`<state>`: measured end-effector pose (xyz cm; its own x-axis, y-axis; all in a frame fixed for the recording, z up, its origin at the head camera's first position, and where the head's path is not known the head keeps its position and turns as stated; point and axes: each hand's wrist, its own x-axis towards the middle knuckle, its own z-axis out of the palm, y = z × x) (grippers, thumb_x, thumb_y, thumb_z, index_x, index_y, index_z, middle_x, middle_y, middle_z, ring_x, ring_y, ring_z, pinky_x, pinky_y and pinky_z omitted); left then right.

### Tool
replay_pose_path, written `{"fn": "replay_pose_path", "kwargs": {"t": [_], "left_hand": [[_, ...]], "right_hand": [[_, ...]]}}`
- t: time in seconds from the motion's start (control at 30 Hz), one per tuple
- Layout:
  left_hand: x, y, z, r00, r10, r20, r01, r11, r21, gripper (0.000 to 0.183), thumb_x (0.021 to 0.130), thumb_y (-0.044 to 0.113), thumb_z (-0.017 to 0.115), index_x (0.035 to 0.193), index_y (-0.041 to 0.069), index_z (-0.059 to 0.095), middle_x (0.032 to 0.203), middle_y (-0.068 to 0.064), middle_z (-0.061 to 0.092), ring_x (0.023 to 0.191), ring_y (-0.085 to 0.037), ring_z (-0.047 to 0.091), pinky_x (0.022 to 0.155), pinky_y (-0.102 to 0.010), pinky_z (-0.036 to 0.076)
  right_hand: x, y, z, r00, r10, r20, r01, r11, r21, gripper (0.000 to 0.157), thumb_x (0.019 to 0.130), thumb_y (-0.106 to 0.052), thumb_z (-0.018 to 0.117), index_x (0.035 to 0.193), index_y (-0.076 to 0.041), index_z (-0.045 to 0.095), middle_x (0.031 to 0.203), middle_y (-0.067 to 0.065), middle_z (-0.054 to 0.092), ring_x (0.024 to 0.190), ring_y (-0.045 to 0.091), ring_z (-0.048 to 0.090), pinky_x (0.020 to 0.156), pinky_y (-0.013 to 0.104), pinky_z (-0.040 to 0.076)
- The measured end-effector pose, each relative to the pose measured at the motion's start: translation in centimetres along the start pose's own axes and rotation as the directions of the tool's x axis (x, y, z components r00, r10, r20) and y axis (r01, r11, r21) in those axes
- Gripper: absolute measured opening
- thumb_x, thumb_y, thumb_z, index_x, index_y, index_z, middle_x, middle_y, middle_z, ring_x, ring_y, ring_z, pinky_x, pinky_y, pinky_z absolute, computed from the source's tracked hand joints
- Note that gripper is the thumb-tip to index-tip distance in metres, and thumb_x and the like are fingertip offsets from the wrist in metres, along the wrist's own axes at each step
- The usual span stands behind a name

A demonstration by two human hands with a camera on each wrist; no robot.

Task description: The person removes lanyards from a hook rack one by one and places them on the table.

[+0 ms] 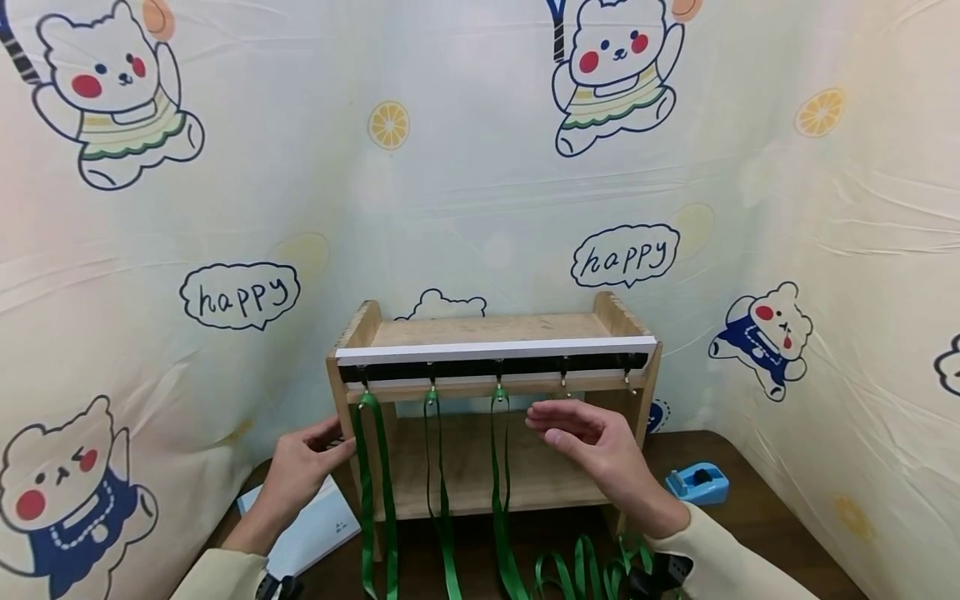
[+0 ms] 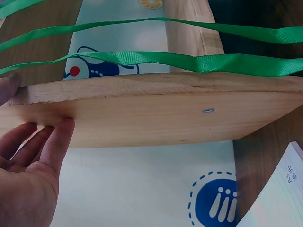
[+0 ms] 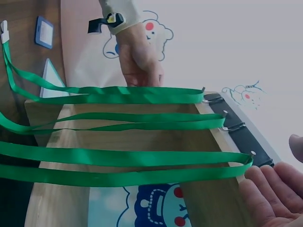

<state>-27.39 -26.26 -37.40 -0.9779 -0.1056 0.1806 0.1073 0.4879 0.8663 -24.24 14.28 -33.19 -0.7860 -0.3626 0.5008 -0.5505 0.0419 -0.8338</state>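
A small wooden rack stands on the table, with a black strip of metal hooks along its upper front. Green ribbon lanyards hang in loops from the three left hooks: the leftmost lanyard, the middle lanyard and the third lanyard. Two hooks on the right are bare. My left hand grips the rack's left side panel, thumb at the front edge and fingertips against the outer face. My right hand holds nothing, its fingers extended below the bare hooks, close to the third lanyard's loop.
More green ribbon lies in loose loops at the front right of the table. A white notepad rests left of the rack, a blue tape dispenser to its right. A blue-framed badge holder shows in the right wrist view. Printed cloth hangs behind.
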Motion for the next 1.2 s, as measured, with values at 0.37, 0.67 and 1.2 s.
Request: {"fn": "replay_pose_path", "kwargs": {"t": [0.37,0.67,1.2], "left_hand": [[0.0,0.0,0.0,1.0,0.0,0.001,0.0,1.0,0.001,0.064,0.095,0.034,0.072,0.149,0.009,0.051,0.138,-0.019,0.064,0.118,-0.027,0.062,0.086,-0.026,0.058],[-0.1,0.0,-0.1,1.0,0.001,0.002,-0.001,1.0,0.007,0.064,0.094,0.035,0.072,0.149,0.008,0.051,0.138,-0.019,0.064,0.118,-0.027,0.062,0.086,-0.027,0.058],[-0.2,0.4,-0.1,1.0,-0.011,0.007,0.011,1.0,0.01,0.063,0.095,0.033,0.071,0.149,0.008,0.05,0.139,-0.02,0.063,0.119,-0.028,0.061,0.087,-0.027,0.058]], "right_hand": [[0.6,0.5,1.2,0.999,0.032,-0.031,-0.034,0.996,-0.086,0.039,0.099,-0.018,0.065,0.137,-0.012,0.061,0.139,0.012,0.066,0.124,0.024,0.066,0.097,0.02,0.054],[1.1,1.0,2.2,0.995,0.086,-0.05,-0.09,0.993,-0.075,0.041,0.099,-0.023,0.066,0.139,-0.015,0.061,0.141,0.008,0.065,0.129,0.031,0.062,0.097,0.018,0.053],[2.3,1.3,2.8,0.977,0.202,-0.072,-0.201,0.979,0.01,0.04,0.099,-0.025,0.065,0.136,-0.011,0.064,0.137,0.01,0.067,0.126,0.03,0.064,0.096,0.024,0.056]]}}
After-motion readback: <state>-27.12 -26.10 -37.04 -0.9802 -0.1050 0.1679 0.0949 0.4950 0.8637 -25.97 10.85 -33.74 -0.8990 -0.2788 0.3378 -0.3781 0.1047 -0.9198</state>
